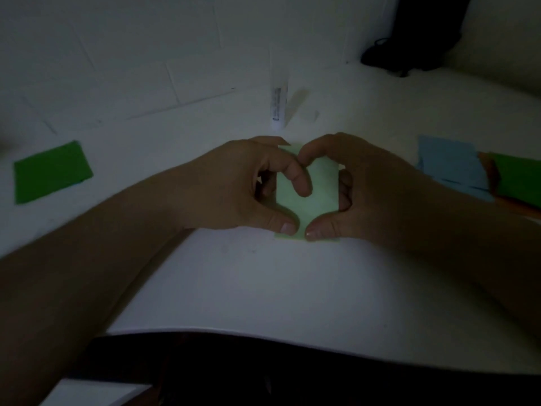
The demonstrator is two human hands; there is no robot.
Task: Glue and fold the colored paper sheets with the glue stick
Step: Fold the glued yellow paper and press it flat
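Between my hands lies the pale green paper point(310, 194), my left hand point(243, 186) and right hand point(366, 189) curled onto it, thumbs pressing its near edge and hiding its sides. Beyond my fingers stands the glue stick point(277, 108), dim and blurred.

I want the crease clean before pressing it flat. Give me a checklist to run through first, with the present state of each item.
1. Both hands on the sheet: ok. The left hand and right hand hold the pale green paper sheet from either side, thumbs on its near edge.
2. Sheet resting on the white table: cannot tell; the hands hide its sides.
3. Edges aligned: cannot tell; too dark and the fingers cover them.
4. White glue stick out of the way: ok, it lies beyond the hands.
5. Other sheets apart: ok. The dark green paper rectangle lies far left, the light blue paper sheet far right.
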